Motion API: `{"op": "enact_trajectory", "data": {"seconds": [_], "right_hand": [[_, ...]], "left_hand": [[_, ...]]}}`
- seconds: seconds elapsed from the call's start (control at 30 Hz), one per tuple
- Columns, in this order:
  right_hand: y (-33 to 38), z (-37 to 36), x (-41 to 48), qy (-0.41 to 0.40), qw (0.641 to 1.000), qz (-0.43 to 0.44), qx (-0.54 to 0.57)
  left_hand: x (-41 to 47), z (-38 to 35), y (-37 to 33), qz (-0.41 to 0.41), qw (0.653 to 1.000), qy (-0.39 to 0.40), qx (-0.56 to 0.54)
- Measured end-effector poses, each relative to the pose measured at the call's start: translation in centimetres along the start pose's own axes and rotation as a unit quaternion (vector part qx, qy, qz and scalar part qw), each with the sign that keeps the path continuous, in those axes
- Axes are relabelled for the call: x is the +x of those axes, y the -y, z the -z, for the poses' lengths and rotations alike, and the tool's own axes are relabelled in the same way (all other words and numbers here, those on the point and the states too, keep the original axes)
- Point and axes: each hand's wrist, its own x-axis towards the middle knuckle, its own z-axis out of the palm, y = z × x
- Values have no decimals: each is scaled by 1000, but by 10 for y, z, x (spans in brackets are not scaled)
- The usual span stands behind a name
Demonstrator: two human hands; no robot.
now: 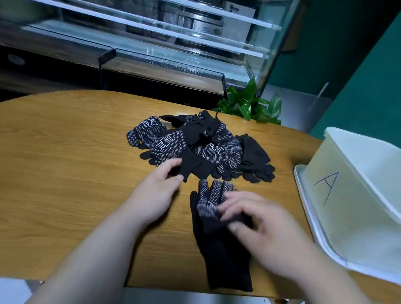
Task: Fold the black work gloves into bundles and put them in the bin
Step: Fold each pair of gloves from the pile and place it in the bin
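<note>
Head view: where do the gloves lie?

— Most sit in a pile [195, 146] on the desk [53, 166], with dotted palms and plain black backs mixed together. One glove [217, 247] lies flat by itself just on the near side of the pile. Its cuff points toward the person and its dotted tips toward the pile.

— And the hands?

— The left hand [154, 196] is at the pile's near edge, where its thumb and fingers [170, 164] pinch a black cuff [190, 165]. The right hand [267, 228] is over the single glove and is blurred. Its fingers look loosely spread above the dotted palm, but I cannot tell whether they grip it.

— The bin?

— The bin [360, 208], marked A, stands right of the pile and well apart from it, on a white lid [309, 205]. A plant [249, 103] shows beyond the pile, past the desk's far edge.
</note>
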Motion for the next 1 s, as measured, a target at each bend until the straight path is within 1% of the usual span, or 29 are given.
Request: {"op": "enact_trajectory", "data": {"seconds": [0.07, 0.13, 0.23, 0.3, 0.33, 0.4, 0.47, 0.53, 0.6, 0.7, 0.8, 0.9, 1.0], "right_hand": [[-11, -13, -17, 36, 999, 4, -4], [-17, -19, -27, 53, 998, 11, -20], [-21, -20, -35, 44, 999, 3, -7], [-22, -19, -38, 32, 999, -5, 7], [-22, -20, -39, 27, 1000, -5, 11], [-22, -20, -41, 19, 1000, 1, 15], [-22, -20, -42, 7, 1000, 2, 14], [-20, -19, -43, -8, 1000, -12, 23], [-20, -17, -44, -17, 999, -33, 28], [-20, -15, -49, 5, 998, -52, 38], [-21, -16, -54, 32, 997, -52, 37], [-20, -20, -57, 36, 997, -56, 33], [-14, -25, -61, 39, 999, -35, 9]], "left_hand": [[-1, -3, 3, -11, 1000, -2, 28], [-7, -7, -1, -37, 998, -5, 46], [-18, -11, -6, -80, 993, -1, 87], [-28, -11, -9, -130, 984, 11, 125], [-33, -11, -11, -155, 977, 27, 143], [-43, -12, -16, -196, 960, 83, 181], [-50, -15, -16, -239, 933, 140, 230], [-56, -18, -14, -271, 907, 173, 272], [-59, -22, -12, -270, 897, 193, 291], [-58, -25, -7, -270, 892, 198, 304], [-55, -27, -3, -249, 901, 188, 301], [-56, -27, -4, -233, 907, 167, 308], [-57, -29, -4, -242, 905, 157, 313]]}}
